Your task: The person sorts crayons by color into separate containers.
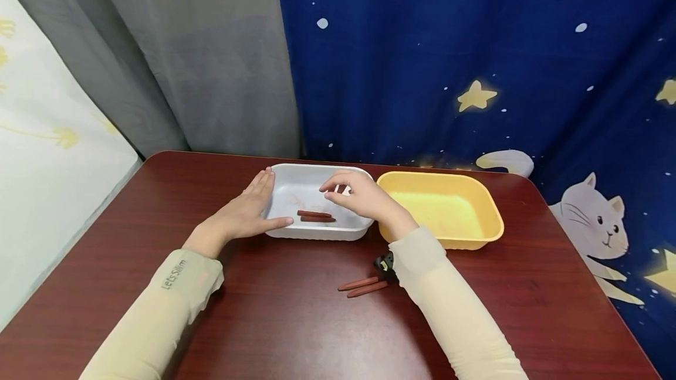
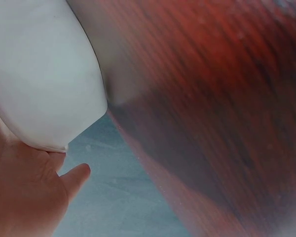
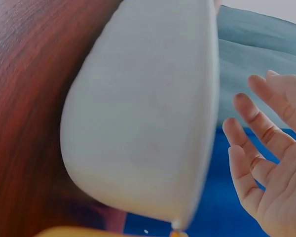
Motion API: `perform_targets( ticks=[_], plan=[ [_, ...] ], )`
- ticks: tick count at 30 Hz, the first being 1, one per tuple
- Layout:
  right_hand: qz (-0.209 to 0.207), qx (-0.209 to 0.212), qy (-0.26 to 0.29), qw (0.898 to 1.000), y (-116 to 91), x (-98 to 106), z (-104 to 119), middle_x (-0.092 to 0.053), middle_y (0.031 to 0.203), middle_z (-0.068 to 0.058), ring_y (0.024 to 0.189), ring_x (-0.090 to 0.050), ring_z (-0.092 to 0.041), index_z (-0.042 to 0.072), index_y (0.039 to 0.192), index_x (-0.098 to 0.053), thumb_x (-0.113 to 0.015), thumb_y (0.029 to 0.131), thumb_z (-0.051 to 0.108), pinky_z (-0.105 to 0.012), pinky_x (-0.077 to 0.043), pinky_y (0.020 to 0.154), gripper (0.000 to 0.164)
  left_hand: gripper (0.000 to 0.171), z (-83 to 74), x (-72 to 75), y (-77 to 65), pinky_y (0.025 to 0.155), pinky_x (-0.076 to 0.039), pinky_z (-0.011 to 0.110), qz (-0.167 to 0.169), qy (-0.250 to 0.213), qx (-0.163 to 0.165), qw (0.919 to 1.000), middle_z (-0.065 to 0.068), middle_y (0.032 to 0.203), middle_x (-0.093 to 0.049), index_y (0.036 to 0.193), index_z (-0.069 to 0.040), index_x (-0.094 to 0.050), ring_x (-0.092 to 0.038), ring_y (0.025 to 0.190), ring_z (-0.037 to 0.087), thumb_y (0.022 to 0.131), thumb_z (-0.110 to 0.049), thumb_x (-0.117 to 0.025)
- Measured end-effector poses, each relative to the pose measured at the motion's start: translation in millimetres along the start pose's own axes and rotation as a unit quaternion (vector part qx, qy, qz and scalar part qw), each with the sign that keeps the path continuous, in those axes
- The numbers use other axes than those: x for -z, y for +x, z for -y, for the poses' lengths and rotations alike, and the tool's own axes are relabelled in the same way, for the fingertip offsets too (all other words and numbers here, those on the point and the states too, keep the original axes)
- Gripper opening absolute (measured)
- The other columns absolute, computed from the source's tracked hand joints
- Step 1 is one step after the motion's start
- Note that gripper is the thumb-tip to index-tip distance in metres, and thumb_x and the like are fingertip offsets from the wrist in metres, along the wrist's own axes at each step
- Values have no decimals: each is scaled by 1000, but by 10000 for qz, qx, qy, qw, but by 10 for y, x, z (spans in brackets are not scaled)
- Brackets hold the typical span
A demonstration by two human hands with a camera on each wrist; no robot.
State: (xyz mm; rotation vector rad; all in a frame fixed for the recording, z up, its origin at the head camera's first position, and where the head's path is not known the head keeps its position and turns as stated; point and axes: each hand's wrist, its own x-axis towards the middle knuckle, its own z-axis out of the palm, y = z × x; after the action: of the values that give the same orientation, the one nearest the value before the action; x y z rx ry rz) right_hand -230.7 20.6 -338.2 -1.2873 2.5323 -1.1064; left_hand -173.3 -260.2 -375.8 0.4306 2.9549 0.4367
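My left hand point(image 1: 245, 207) rests against the left side of a white plastic basin point(image 1: 317, 233), fingers straight along the rim and thumb spread over the near edge. Two reddish-brown sticks point(image 1: 315, 217) lie side by side on the basin floor. Over the basin's right part hovers my right hand point(image 1: 361, 193), its fingers loosely bent and parted from the thumb. The right wrist view shows that hand point(image 3: 276, 163) empty, beside the basin's rim. Something reddish-brown point(image 1: 342, 189) shows through the gap between its thumb and fingers.
A yellow basin point(image 1: 493, 224) stands right of the white one. Nearer on the dark red table point(image 1: 280, 321), two more reddish-brown sticks point(image 1: 368, 290) lie beside a black object point(image 1: 384, 265), partly hidden by the right sleeve. Grey and blue curtains point(image 1: 380, 75) hang behind the table.
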Motion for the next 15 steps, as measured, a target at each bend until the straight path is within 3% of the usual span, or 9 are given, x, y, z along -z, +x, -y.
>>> perform_targets(
  ticks=[9,15],
  plan=[
    [-155,-24,37,9999,-319,145,140,-71,105,-1,93,-60,-15,12,112,-75,-66,95,18,-44,-52,88,19,117,10,22,-14,125,-11,53,-22,1,-32,10000,20,167,5,156,6,-1,1,155,36,87,-70,-57],
    [-164,50,144,9997,-584,141,205,-71,102,0,92,-59,-12,13,111,-75,-67,95,16,-40,-52,84,18,118,1,7,-11,124,-11,54,-20,-30,-82,10000,20,167,6,156,6,-1,2,155,36,87,-72,-55]
  ],
)
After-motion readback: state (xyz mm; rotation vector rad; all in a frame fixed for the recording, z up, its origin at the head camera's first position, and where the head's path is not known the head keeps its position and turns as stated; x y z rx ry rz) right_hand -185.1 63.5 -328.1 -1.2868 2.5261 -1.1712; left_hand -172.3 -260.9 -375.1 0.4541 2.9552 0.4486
